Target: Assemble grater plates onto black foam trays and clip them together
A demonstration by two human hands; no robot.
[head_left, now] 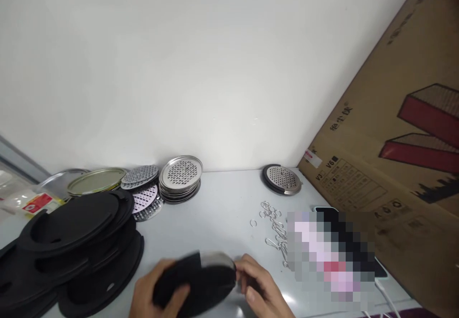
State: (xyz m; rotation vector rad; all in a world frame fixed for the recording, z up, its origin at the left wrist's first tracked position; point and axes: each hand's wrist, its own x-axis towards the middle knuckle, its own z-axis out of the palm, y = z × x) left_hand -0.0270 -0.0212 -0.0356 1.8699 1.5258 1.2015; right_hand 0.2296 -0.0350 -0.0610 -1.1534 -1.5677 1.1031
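My left hand (158,291) grips a black round grater holder (201,282), its thumb across the face. A metal disc edge (217,259) shows along the holder's top. At the holder's right rim, my right hand (256,282) has its fingers curled and pressed together; whatever they pinch is too small or hidden to tell. Right of centre lie several small metal rings (253,223) and several metal clips (278,236). Against the wall, at the back right, leans a round grater (284,179) with a black rim piece.
Black round holders (75,222) are piled at left. Behind them are stacked grater discs (182,174), more perforated discs (145,198) and a round lid (96,179). At right stand a large cardboard box (358,165) and a partly blurred phone-like device (380,268) with a white cable (389,296).
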